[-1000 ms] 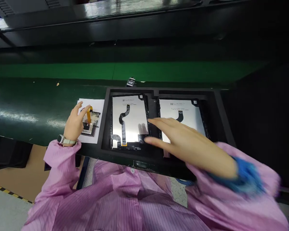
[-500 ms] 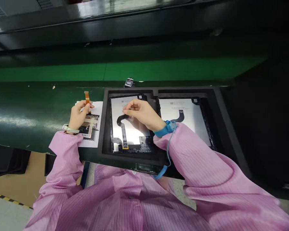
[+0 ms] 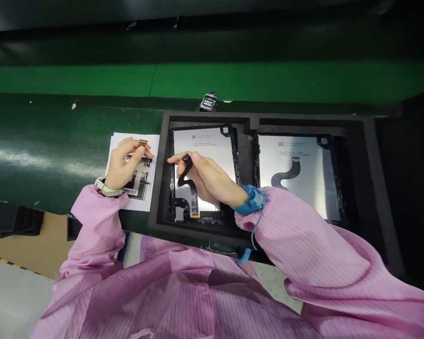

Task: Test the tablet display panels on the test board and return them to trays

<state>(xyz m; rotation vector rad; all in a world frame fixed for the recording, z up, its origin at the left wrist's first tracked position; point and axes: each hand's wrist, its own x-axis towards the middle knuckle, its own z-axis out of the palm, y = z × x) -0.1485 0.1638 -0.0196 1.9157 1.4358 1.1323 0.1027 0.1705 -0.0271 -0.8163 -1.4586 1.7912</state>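
My left hand (image 3: 123, 165) pinches the end of an orange flex cable (image 3: 142, 144) between thumb and fingers. Below it lies a dark flat part (image 3: 145, 181) with a barcode label, on white paper (image 3: 155, 147). My right hand (image 3: 215, 180) holds the free end of a black flex cable (image 3: 193, 194) between thumb and fingers, its connector end raised. That cable bends down to the lower edge of a silver-backed display panel (image 3: 214, 141), which my hand partly covers. The panel sits in the left recess of a black foam tray (image 3: 158, 197).
A second display panel (image 3: 268, 160) with a curved black flex cable (image 3: 286, 175) lies in the tray's right recess. Behind the tray is a small dark device (image 3: 208, 102) on the green bench (image 3: 56, 141). A blue coiled cord (image 3: 245, 255) hangs from my right wristband.
My left fingers have moved up the orange cable, which now shows much shorter. The black cable's end has turned upward in my right hand. The view has shifted, with the tray appearing farther right.
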